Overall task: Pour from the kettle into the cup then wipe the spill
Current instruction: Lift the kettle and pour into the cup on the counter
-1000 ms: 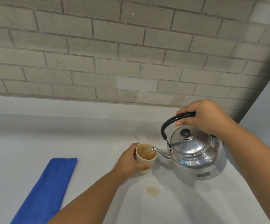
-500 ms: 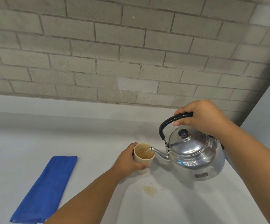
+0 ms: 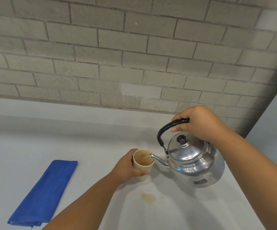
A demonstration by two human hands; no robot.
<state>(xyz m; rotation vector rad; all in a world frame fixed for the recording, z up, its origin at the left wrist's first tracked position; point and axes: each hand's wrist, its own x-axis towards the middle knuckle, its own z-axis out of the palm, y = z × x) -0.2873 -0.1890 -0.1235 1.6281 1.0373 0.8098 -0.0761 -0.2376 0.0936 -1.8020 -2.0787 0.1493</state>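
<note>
A shiny steel kettle (image 3: 195, 161) with a black handle hangs tilted to the left above the white table (image 3: 18, 146). My right hand (image 3: 199, 123) grips its handle from above. The spout reaches over the rim of a beige cup (image 3: 142, 165), and a thin stream runs into the brownish liquid inside. My left hand (image 3: 126, 168) wraps around the cup's left side and holds it upright on the table. A small brown spill (image 3: 148, 198) lies on the table just in front of the cup.
A folded blue cloth (image 3: 44, 193) lies on the table at the left, well apart from the cup. A grey brick wall (image 3: 134, 55) stands behind the table. The table's right edge runs diagonally past the kettle.
The kettle stays tilted over the cup and keeps pouring. Both hands hold the same grips. The view has shifted slightly; nothing else on the table has moved.
</note>
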